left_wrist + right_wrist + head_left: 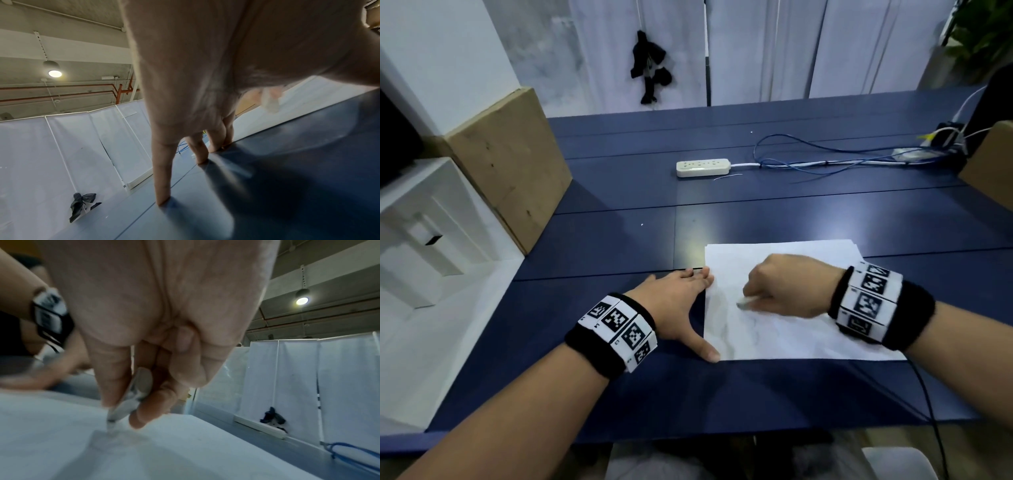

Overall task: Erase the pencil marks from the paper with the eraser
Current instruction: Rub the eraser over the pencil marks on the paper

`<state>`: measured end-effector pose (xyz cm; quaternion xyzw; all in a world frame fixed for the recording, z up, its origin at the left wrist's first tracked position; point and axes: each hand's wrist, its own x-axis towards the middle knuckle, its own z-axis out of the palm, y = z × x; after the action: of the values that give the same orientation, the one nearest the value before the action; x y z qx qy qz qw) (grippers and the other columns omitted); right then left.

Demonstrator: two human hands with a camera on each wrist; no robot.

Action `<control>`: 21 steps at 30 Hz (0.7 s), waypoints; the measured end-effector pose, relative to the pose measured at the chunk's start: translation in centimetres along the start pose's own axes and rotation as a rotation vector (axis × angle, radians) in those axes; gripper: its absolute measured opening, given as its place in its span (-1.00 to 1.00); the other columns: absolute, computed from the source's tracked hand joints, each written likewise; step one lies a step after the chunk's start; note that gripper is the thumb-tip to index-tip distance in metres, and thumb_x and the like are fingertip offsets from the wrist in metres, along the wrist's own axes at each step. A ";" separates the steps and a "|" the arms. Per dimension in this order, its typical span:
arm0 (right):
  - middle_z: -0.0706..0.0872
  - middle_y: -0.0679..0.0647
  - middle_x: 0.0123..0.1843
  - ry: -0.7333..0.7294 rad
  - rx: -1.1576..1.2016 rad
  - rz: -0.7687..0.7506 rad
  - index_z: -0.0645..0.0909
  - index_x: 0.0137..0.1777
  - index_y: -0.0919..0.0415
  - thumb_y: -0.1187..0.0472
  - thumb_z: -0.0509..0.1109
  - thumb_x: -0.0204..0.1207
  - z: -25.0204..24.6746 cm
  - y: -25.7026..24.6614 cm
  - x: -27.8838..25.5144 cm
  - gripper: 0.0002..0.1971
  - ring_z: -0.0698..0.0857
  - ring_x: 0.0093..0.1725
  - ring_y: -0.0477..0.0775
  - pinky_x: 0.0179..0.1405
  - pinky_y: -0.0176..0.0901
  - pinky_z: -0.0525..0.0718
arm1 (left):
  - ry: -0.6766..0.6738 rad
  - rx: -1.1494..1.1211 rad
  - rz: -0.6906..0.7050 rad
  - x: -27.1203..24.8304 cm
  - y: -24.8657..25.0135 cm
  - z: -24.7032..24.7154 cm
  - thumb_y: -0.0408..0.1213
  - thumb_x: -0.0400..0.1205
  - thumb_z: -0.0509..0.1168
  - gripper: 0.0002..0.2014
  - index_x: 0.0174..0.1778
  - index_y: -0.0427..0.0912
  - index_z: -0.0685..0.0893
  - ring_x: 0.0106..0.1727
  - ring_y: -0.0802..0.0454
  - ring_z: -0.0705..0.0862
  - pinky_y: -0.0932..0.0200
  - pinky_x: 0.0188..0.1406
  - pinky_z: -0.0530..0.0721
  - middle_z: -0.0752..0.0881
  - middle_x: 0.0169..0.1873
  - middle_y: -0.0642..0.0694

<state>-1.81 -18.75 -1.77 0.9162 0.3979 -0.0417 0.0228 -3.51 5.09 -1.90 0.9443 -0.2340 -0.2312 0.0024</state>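
A white sheet of paper (791, 329) with faint grey pencil lines lies on the dark blue table (619, 240). My right hand (784, 291) pinches a small whitish eraser (744, 303) between thumb and fingers and presses its tip on the paper (61, 443); the eraser (131, 400) is blurred. My left hand (681, 301) lies flat with straight spread fingers (162, 170) on the table, its fingertips and thumb touching the paper's left edge. From the left wrist view the eraser (270, 101) shows past the palm.
A white power strip (702, 167) with blue and white cables (825, 161) lies farther back on the table. Wooden panels (510, 161) stand at the left and right edges. White screens (756, 48) stand behind the table, with a black object (650, 66) hanging on them.
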 end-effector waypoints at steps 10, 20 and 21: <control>0.73 0.07 -0.28 -0.036 0.013 0.066 0.63 -0.27 0.13 -0.28 0.18 0.54 -0.6 0.7 1.4 -0.51 0.67 -0.17 0.20 -0.18 0.12 0.72 | 0.012 -0.010 0.012 -0.1 0.2 0.0 0.58 0.11 0.46 0.44 0.77 0.04 -0.14 0.73 0.22 -0.16 -0.35 0.67 0.03 -0.16 0.73 0.25; 0.75 0.04 -0.25 -0.142 0.141 -0.110 0.68 -0.15 0.14 -0.30 0.17 0.55 -0.2 -1.1 -0.3 -0.49 0.66 -0.19 0.11 -0.11 0.06 0.69 | 0.008 -0.010 0.004 0.2 -0.1 0.2 0.59 0.07 0.46 0.46 0.77 0.06 -0.13 0.73 0.22 -0.18 -0.36 0.67 0.03 -0.17 0.73 0.25; 0.75 0.04 -0.27 -0.104 0.094 -0.042 0.67 -0.19 0.14 -0.33 0.12 0.52 -0.3 -0.2 0.3 -0.45 0.66 -0.19 0.13 -0.13 0.09 0.71 | 0.010 -0.008 0.003 0.2 0.0 0.2 0.59 0.07 0.46 0.46 0.77 0.06 -0.13 0.73 0.22 -0.18 -0.36 0.67 0.03 -0.17 0.73 0.25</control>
<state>-1.77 -18.33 -1.46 0.9042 0.4131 -0.1084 -0.0007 -3.43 5.06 -2.19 0.9451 -0.2345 -0.2273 0.0080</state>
